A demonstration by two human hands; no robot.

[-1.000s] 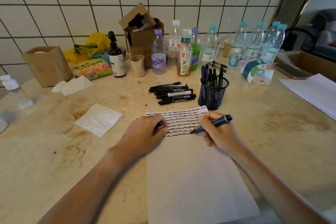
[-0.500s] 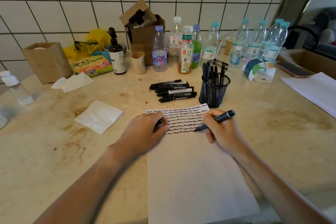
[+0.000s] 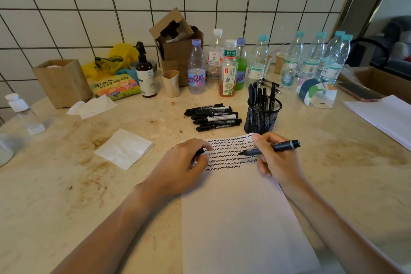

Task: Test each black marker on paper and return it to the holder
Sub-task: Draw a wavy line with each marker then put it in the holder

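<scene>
Lifted marker [image 3: 270,148] tip now above paper [image 3: 240,218].

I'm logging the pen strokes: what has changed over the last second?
The right hand has lifted the marker tip up from the bottom squiggle row to a higher one. The left hand still pinches the cap on the paper. Holder and loose markers unchanged.

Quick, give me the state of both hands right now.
Left hand: fingers curled round a small dark thing, probably the marker's cap, resting on the paper.
Right hand: grips the uncapped black marker, tip at the squiggles.
</scene>
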